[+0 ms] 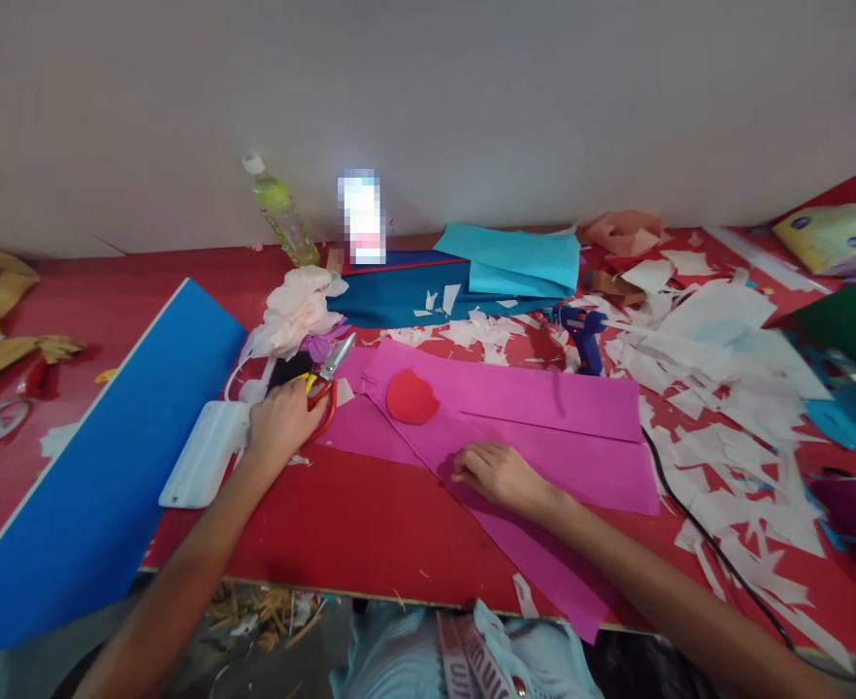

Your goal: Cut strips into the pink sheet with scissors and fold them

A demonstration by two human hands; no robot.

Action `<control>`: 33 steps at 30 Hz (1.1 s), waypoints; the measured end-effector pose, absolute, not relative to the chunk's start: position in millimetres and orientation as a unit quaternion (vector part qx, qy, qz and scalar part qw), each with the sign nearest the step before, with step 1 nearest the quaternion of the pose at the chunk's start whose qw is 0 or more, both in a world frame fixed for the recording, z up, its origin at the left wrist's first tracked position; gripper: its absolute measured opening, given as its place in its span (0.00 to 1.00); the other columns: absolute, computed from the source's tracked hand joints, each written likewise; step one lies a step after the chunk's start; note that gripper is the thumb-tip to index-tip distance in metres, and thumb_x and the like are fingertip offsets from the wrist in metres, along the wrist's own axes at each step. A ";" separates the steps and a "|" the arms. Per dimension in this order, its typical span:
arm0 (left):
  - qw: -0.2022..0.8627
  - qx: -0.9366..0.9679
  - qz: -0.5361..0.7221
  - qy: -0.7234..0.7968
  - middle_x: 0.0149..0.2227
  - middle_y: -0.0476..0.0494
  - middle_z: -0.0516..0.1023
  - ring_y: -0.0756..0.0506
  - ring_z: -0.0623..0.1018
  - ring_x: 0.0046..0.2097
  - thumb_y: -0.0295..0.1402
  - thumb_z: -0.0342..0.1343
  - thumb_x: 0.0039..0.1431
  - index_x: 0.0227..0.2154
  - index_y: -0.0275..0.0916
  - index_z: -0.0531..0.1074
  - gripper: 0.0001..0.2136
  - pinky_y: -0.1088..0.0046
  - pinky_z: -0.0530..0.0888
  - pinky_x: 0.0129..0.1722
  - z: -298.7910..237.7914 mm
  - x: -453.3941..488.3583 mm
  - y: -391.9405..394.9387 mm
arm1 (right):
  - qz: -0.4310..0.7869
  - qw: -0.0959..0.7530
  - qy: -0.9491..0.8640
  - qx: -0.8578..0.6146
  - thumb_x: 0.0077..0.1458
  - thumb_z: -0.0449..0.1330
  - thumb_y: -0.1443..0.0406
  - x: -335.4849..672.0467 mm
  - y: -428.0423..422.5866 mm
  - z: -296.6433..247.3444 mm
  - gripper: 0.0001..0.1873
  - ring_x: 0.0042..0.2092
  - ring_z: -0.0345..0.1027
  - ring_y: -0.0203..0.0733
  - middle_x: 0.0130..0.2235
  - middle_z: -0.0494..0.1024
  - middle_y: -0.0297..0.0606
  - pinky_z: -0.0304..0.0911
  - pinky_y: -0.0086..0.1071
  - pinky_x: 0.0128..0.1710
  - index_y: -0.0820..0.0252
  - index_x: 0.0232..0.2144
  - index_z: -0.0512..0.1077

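My left hand (288,417) is closed on the handles of a pair of scissors (339,356), whose red and yellow loops show beside the fingers. The metal blades point up and away. My right hand (505,476) rests with curled fingers on pink sheets (574,403); whether it pinches anything is hidden. Between the hands, a red rounded cutout (411,397) lies on the pink layers. Just beyond the scissors sits a pale ruffled flower (301,309). Under my left wrist is a white flat device (205,454) with a cable.
A blue board (122,456) slants at the left. A bottle (280,209) and a lit phone (362,218) lean against the wall. A blue glue gun (580,335) stands beyond the pink sheets, its black cord (697,524) running down the right. White scraps (740,437) cover the right side.
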State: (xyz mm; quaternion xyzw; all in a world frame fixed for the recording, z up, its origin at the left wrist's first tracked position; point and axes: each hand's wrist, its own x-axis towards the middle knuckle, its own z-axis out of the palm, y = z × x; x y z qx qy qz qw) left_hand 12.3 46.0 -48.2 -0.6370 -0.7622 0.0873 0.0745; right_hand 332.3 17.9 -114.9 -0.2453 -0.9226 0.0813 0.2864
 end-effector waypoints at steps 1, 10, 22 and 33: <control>0.102 -0.647 0.075 -0.752 0.38 0.31 0.75 0.34 0.75 0.42 0.46 0.39 0.62 0.41 0.33 0.70 0.22 0.66 0.68 0.32 -47.0 15.8 44.6 | 0.088 0.285 -0.923 -0.243 0.64 0.49 0.65 333.0 18.8 -115.4 0.11 0.26 0.65 0.35 0.24 0.72 0.34 0.54 0.29 0.28 0.60 0.28 0.63; 0.028 -0.878 -0.047 -0.476 0.51 0.35 0.70 0.39 0.70 0.52 0.37 0.48 0.62 0.49 0.35 0.67 0.16 0.61 0.66 0.52 -65.6 73.6 46.9 | 0.053 0.242 -0.940 -0.237 0.65 0.47 0.63 339.3 25.2 -108.0 0.14 0.25 0.63 0.35 0.24 0.72 0.34 0.53 0.31 0.27 0.59 0.28 0.65; 0.044 -0.865 -0.076 -0.495 0.50 0.32 0.71 0.38 0.72 0.51 0.34 0.49 0.62 0.47 0.32 0.68 0.14 0.61 0.69 0.48 -94.5 75.4 51.3 | 0.000 0.197 -0.895 -0.401 0.65 0.47 0.57 351.0 38.6 -99.0 0.21 0.27 0.62 0.38 0.24 0.70 0.39 0.49 0.32 0.26 0.59 0.22 0.67; 0.103 -0.773 -0.208 -0.590 0.43 0.38 0.76 0.44 0.75 0.44 0.31 0.43 0.65 0.44 0.38 0.74 0.14 0.68 0.70 0.44 -58.0 48.5 77.1 | 0.109 0.217 -0.847 -0.472 0.59 0.48 0.70 342.0 39.4 -100.3 0.05 0.33 0.65 0.43 0.32 0.70 0.40 0.58 0.34 0.32 0.57 0.32 0.60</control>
